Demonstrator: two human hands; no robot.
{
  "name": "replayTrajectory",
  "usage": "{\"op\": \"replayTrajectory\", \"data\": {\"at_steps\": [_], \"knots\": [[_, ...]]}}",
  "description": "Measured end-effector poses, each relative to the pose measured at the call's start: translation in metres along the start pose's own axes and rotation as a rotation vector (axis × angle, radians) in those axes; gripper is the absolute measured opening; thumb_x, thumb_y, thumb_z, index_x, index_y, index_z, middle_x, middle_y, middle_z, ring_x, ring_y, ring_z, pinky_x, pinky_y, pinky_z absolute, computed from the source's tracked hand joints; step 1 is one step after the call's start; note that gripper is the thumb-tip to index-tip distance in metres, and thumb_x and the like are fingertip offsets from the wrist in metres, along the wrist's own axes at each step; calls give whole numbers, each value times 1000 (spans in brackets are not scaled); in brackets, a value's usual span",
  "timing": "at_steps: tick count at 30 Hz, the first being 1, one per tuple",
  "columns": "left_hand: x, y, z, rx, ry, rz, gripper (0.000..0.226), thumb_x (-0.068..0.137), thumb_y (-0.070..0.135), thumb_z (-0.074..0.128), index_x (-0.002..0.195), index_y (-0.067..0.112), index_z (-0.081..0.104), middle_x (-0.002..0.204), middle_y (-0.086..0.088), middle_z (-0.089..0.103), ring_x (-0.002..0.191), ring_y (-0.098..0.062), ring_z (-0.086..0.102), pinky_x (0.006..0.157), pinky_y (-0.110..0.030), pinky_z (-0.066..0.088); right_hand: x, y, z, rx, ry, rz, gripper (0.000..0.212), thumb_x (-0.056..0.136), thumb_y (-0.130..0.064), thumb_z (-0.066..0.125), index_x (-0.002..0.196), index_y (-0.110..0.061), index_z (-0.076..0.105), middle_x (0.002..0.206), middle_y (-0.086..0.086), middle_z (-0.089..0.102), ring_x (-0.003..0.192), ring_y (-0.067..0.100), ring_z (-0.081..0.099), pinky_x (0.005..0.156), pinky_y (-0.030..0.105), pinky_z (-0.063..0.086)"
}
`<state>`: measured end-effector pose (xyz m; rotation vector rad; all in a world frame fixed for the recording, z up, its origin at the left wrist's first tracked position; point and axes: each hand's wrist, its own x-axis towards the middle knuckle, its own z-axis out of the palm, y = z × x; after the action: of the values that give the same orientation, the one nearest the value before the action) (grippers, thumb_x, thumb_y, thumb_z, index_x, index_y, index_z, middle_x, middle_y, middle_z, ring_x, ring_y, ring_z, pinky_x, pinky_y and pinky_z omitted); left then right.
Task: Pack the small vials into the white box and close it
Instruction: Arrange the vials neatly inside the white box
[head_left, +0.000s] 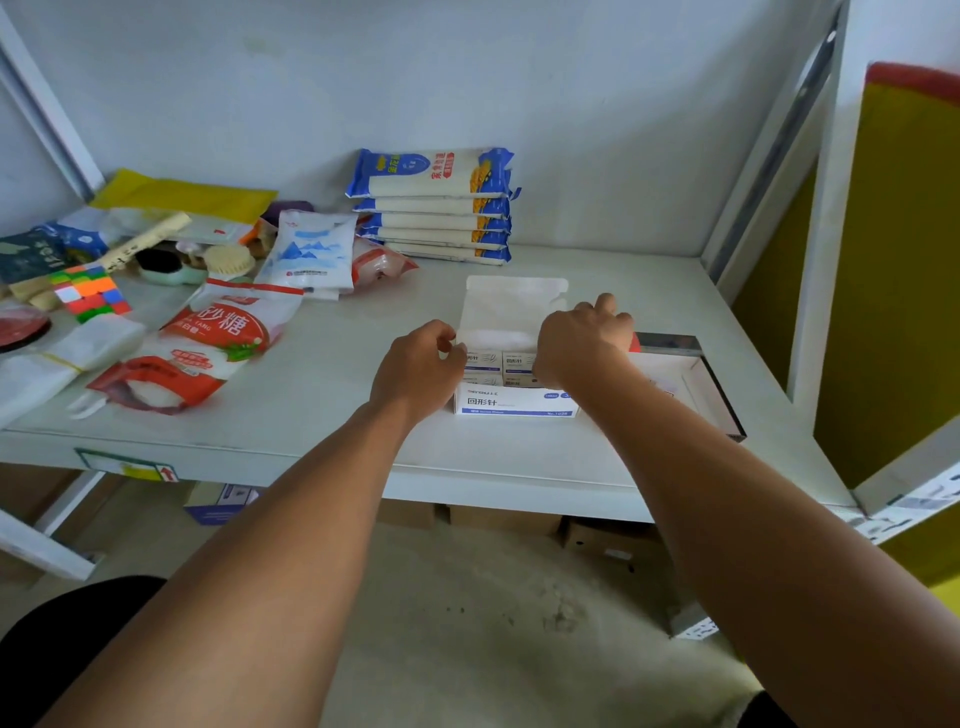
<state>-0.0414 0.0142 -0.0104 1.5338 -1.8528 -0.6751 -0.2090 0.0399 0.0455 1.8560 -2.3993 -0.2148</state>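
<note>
Head view. Your two bare forearms reach in from the near edge, closest to the lens. Your left hand (421, 364) has its fingers curled at the left end of the white box (514, 402), pinching the left side flap. Your right hand (582, 340) lies curled over the right end of the box; what its fingertips grip is hidden, so I cannot tell its hold.

Between your hands the box stands open on the grey shelf (322, 395), lid flap (511, 306) raised on the far side. Small inner packs (498, 361) show inside, just right of your left fingers.

Just right of your right hand lies a shallow tray (696, 379). Well left of your left hand lie red sugar bags (208, 348). Beyond both hands, by the wall, stacked blue noodle packs (434, 205).
</note>
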Motion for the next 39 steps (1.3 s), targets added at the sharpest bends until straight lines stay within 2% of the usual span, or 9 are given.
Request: {"op": "replayTrajectory", "data": {"at_steps": [6, 9, 12, 16, 22, 26, 29, 35, 39], "knots": [[0, -2, -1, 47, -17, 2, 19, 94, 35, 45, 104, 22, 55, 109, 3, 68, 89, -24, 68, 65, -32, 58, 2, 12, -4, 289, 3, 82, 36, 74, -37, 72, 96, -17, 52, 97, 6, 56, 108, 30, 46, 73, 35, 39], [-1, -3, -2, 59, -7, 11, 17, 92, 35, 46, 99, 23, 57, 107, 3, 69, 88, -22, 68, 62, -29, 54, 4, 26, -15, 520, 52, 102, 32, 75, -37, 70, 80, -11, 52, 79, 4, 57, 85, 28, 56, 61, 30, 40], [0, -1, -1, 64, 5, 14, 18, 92, 35, 47, 96, 21, 57, 106, 3, 70, 85, -22, 68, 59, -29, 52, 6, 34, -29, 683, 70, 66, 37, 82, -40, 65, 83, -3, 59, 71, 7, 58, 68, 28, 56, 49, 28, 39], [-1, 1, 0, 62, 9, 7, 19, 93, 36, 46, 95, 20, 56, 105, 1, 70, 84, -23, 68, 61, -31, 55, 11, 39, -30, 1086, -169, -8, 19, 94, -22, 58, 97, -7, 68, 94, 17, 72, 77, 32, 73, 76, 40, 61], [3, -2, 1, 30, 22, 22, 25, 95, 38, 42, 97, 20, 60, 106, 1, 70, 88, -22, 67, 60, -26, 50, 6, 43, -25, 1309, -468, -48, 20, 98, -12, 58, 113, -2, 62, 106, 16, 68, 90, 31, 71, 75, 37, 62], [7, -5, 2, 48, 37, 25, 28, 97, 37, 40, 100, 20, 62, 105, 0, 69, 87, -22, 65, 59, -23, 45, 10, 45, -18, 1303, -476, -30, 18, 95, -6, 60, 111, 3, 60, 106, 20, 69, 92, 34, 72, 81, 38, 60], [8, -9, 4, 53, 28, 35, 29, 97, 39, 39, 100, 20, 62, 106, 1, 70, 87, -22, 66, 60, -24, 48, 14, 46, -15, 1240, -471, -37, 10, 94, -6, 62, 100, 1, 60, 103, 20, 70, 89, 31, 73, 71, 32, 61], [8, -9, 6, 66, 40, 55, 29, 96, 39, 40, 96, 18, 61, 97, 2, 72, 79, -19, 68, 59, -25, 49, 16, 37, -20, 843, -389, -83, 16, 85, -9, 69, 83, 4, 60, 74, 11, 74, 42, 11, 60, 38, 16, 41], [8, -9, 7, 110, 43, 63, 29, 97, 38, 39, 93, 17, 59, 95, 2, 71, 77, -18, 67, 53, -23, 44, 13, 20, -18, 719, -376, -68, 13, 79, -10, 73, 80, -1, 64, 70, 15, 72, 51, 21, 64, 56, 25, 53]]}}
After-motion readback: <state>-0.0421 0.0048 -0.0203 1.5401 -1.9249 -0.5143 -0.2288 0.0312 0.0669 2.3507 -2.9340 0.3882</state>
